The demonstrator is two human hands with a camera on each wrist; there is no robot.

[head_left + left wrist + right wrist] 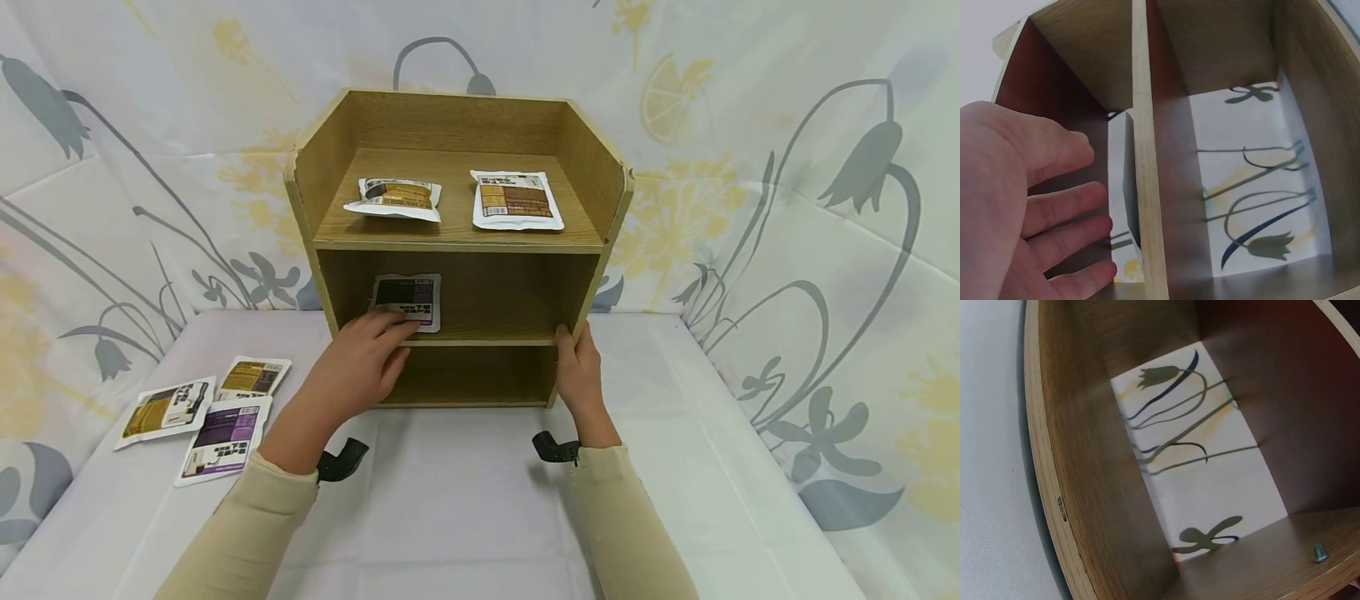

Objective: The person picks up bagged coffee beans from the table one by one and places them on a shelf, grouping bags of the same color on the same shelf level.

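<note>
A small wooden shelf unit (465,342) stands on the white-covered table. On its middle shelf lies a white pouch with a dark and purple label (408,296). My left hand (363,358) reaches to that shelf from the left, its fingertips over the pouch's lower left part. In the left wrist view the fingers (1066,240) are spread and nearly straight, and the pouch (1129,181) shows edge-on beside the shelf board. My right hand (579,367) grips the unit's right side panel at middle-shelf height, thumb at the front edge. The right wrist view looks into the unit's compartment (1129,506).
On the top shelf lie two white pouches with brown-yellow labels, one left (397,198) and one right (515,200). At the table's left are a purple-labelled pouch (223,442) and two yellow-labelled ones (168,408). A flower-patterned cloth (750,208) hangs behind.
</note>
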